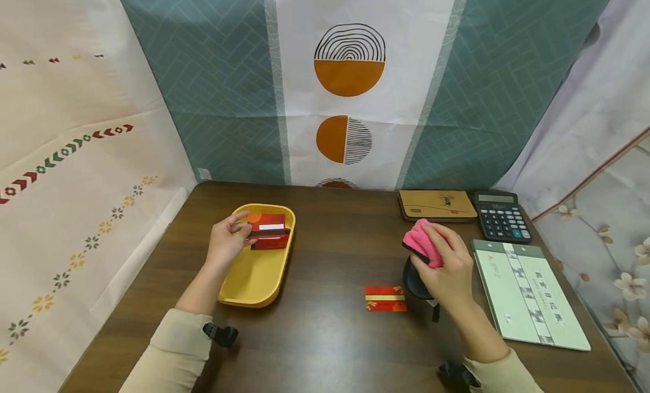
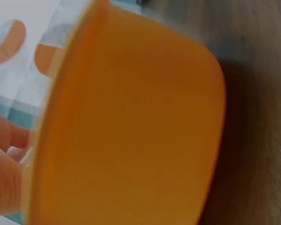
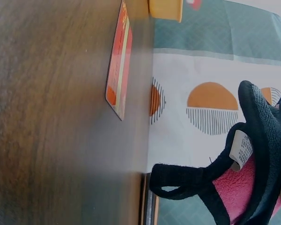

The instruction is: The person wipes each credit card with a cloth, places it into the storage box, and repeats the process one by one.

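My left hand pinches a red card with a black stripe by its left end, above the far half of a yellow tray. More red card surface shows around it; how many cards lie there I cannot tell. The tray's wall hides the card in the left wrist view. My right hand grips a pink cloth, held off the table. Its dark trim, hanging loop and white label show in the right wrist view. Left of this hand, a red card with a yellow stripe lies flat on the table.
Along the table's right side lie a brown notebook, a black calculator and a pale green book with a patterned band. Hanging cloths border the brown table at the back and sides.
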Motion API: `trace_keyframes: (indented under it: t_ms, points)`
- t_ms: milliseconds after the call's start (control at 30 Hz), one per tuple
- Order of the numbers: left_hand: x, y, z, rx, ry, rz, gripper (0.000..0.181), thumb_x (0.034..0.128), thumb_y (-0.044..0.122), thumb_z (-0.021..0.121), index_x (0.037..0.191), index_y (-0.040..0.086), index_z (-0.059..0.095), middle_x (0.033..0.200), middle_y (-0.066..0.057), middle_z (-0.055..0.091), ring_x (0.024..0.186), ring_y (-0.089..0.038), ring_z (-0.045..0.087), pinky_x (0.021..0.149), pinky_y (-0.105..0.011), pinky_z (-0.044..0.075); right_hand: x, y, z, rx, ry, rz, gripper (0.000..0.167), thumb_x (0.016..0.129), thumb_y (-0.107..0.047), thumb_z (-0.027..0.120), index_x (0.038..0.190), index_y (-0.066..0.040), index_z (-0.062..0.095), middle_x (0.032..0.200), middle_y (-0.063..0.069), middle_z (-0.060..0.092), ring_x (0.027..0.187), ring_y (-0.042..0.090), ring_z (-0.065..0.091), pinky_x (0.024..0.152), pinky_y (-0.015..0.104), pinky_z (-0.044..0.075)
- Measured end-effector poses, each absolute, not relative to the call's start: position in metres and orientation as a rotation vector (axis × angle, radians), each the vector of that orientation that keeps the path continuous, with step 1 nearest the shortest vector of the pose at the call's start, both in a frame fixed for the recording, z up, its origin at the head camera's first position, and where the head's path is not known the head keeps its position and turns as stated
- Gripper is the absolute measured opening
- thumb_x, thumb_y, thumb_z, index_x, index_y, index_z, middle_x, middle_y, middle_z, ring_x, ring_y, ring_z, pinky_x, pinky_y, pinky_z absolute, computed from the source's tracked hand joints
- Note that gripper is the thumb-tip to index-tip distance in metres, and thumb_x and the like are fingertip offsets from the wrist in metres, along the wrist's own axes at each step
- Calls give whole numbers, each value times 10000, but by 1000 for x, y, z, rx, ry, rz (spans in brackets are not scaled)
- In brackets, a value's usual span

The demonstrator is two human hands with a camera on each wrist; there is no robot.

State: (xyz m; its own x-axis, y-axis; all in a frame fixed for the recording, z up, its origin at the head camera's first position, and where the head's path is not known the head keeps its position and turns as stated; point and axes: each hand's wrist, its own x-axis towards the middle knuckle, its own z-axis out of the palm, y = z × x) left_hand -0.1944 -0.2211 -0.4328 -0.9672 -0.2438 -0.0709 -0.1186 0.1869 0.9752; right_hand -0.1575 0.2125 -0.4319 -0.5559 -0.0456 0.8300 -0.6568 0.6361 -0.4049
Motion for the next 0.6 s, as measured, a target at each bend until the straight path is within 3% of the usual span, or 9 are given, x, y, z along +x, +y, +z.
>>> trace_keyframes:
  t_ms: [167,300,433,600]
  points:
    - [-202,-225,-448,363,-2515,-1794,446,982,-59,589,1423,-28,539,1173,-298,644,768,-140,684,728,-314,628,-157,213,-433,541,-2036,929,604,667,-16,841,1255,-33,706,1196,204,670,1049,404,617,1028,108,387]
    - [-207,-226,-455,331,-2632,-1670,475,957,-39,636,1419,-62,527,1200,-317,650,853,-208,707,735,-301,624,-156,213,-433,540,-2045,936,609,665,-5,845,1258,-36,706,1204,199,669,1053,399,615,1028,109,386]
    - [-207,-228,-458,297,-2755,-1523,510,966,25,647,1434,-96,488,1226,-311,650,1045,-327,690,845,-343,601,-157,214,-434,550,-2049,933,607,665,-4,843,1255,-42,709,1199,201,667,1045,399,615,1015,102,389]
    - [-204,-228,-460,229,-2891,-1372,557,1004,138,623,1467,-103,432,1283,-321,616,1202,-421,602,991,-495,526,-157,216,-436,556,-2047,927,600,661,-2,844,1246,-43,715,1189,204,668,1035,400,618,1009,97,389]
